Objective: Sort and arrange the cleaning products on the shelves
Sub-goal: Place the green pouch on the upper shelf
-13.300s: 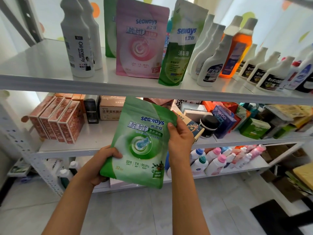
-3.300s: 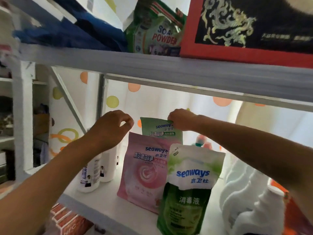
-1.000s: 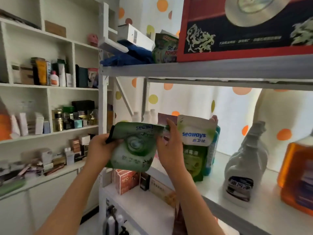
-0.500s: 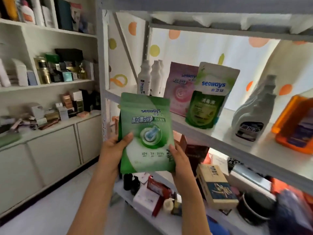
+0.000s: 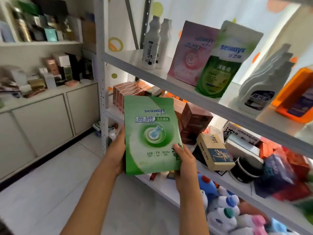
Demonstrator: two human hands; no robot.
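Note:
I hold a green Seaways laundry-bead pouch (image 5: 150, 134) upright in front of the metal rack, at the height of the middle shelf. My left hand (image 5: 117, 150) grips its left edge from behind, and my right hand (image 5: 183, 158) pinches its lower right corner with the thumb on the front. On the upper shelf (image 5: 128, 61) stand two white bottles (image 5: 151, 43), a pink Seaways pouch (image 5: 189, 55) and a green-and-white Seaways refill pouch (image 5: 220, 61).
Further right on the upper shelf are white spray bottles (image 5: 264, 82) and an orange bottle (image 5: 296, 95). The middle shelf holds red boxes (image 5: 125, 94), brown boxes (image 5: 194, 121) and mixed cartons. Small capped bottles (image 5: 225, 212) crowd the bottom shelf. White cabinets (image 5: 42, 122) line the left wall.
The pouch came off the upper shelf and now sits lower, in front of the middle shelf, still in both hands. My view tilted down and drew closer to the rack.

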